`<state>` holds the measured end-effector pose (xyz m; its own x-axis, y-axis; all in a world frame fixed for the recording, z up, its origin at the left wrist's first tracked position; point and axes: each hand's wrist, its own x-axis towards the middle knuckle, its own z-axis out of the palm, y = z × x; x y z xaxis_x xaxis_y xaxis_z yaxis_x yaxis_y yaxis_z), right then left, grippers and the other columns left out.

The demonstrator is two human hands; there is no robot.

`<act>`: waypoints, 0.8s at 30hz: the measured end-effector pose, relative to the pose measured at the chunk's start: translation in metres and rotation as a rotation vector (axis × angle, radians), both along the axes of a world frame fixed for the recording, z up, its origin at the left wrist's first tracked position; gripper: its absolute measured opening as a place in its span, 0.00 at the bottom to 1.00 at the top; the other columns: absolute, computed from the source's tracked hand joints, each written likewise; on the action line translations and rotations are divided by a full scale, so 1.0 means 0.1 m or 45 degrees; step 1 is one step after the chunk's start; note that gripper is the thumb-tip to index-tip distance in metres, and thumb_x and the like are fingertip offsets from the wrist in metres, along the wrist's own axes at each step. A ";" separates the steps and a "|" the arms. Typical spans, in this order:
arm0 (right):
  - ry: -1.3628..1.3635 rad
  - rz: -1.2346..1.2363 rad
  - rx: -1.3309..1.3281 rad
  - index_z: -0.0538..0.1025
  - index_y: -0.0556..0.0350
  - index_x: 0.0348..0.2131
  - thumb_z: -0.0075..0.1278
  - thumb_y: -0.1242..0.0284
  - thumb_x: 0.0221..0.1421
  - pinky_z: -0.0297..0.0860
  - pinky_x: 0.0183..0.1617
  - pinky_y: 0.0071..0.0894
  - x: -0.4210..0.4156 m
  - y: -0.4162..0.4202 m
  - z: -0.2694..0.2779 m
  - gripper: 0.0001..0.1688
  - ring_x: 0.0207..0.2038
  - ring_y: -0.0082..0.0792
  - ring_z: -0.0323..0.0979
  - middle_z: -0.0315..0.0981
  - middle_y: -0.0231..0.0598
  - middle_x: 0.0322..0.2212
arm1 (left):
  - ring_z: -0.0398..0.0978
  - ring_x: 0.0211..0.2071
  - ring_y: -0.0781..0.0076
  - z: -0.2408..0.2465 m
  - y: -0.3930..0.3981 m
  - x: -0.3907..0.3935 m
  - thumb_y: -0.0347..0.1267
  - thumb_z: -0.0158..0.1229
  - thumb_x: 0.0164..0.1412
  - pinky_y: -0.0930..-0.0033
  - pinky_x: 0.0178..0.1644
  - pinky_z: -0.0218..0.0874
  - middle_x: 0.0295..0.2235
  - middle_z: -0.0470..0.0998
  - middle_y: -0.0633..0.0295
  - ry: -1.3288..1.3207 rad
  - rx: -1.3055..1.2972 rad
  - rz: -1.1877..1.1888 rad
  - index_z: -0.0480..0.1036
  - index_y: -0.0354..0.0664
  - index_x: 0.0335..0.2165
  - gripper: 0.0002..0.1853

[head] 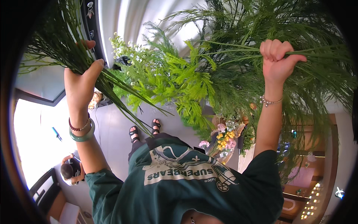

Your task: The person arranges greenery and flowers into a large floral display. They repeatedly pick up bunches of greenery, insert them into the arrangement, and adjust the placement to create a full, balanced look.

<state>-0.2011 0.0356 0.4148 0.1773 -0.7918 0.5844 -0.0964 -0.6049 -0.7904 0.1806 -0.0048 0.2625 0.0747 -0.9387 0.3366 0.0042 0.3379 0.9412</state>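
Note:
My left hand (81,81) is closed around a thick bundle of long green stems (114,93), whose cut ends point down to the right. Dark fine leaves from this bundle spread past the upper left rim. On the right, my right hand (275,60) grips a few thin green stems (235,50) that run sideways through the fist. Feathery dark green foliage (293,25) surrounds that hand and hangs down beside the forearm. Between my hands stands bright yellow-green foliage (187,75), with small pale blossoms (125,47) at its left.
Pink and yellow flowers (226,140) stand below the foliage. A white curtain (151,16) hangs behind, beside a dark frame with keys (90,11). Another person (71,169) is at the lower left, near a bright white surface (33,123). Wooden shelves (299,168) line the right.

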 end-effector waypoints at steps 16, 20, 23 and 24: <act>-0.079 -0.190 0.191 0.52 0.53 0.11 0.20 0.39 0.53 0.38 0.20 0.25 -0.04 0.15 0.11 0.38 0.14 0.24 0.37 0.39 0.26 0.10 | 0.65 0.28 0.84 -0.13 0.06 0.02 0.26 0.56 0.43 0.80 0.34 0.57 0.31 0.72 0.67 -0.080 0.065 0.059 0.70 0.37 0.37 0.17; -0.031 -0.139 0.302 0.53 0.53 0.12 0.19 0.43 0.56 0.41 0.21 0.24 -0.19 -0.26 -0.40 0.36 0.14 0.24 0.40 0.40 0.25 0.10 | 0.65 0.28 0.84 -0.15 0.11 0.04 0.26 0.56 0.42 0.80 0.33 0.58 0.30 0.72 0.67 -0.117 0.108 0.069 0.70 0.37 0.37 0.17; 0.085 -0.308 0.430 0.56 0.52 0.12 0.21 0.45 0.57 0.52 0.24 0.25 -0.20 -0.41 -0.66 0.35 0.15 0.24 0.45 0.44 0.25 0.11 | 0.66 0.28 0.83 -0.19 0.11 0.05 0.26 0.57 0.42 0.80 0.33 0.58 0.30 0.72 0.67 -0.070 0.097 0.049 0.70 0.36 0.37 0.18; 0.160 -0.393 0.445 0.57 0.51 0.13 0.23 0.46 0.57 0.57 0.28 0.28 -0.22 -0.45 -0.74 0.34 0.16 0.24 0.48 0.47 0.25 0.11 | 0.66 0.27 0.84 -0.17 0.12 0.03 0.25 0.56 0.43 0.80 0.32 0.58 0.28 0.71 0.68 -0.015 0.122 0.049 0.70 0.35 0.37 0.17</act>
<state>-0.2229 -0.0099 0.3413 -0.0446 -0.9637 0.2632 -0.3377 -0.2334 -0.9119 0.1836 0.0073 0.2456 0.1079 -0.9631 0.2465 -0.0181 0.2460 0.9691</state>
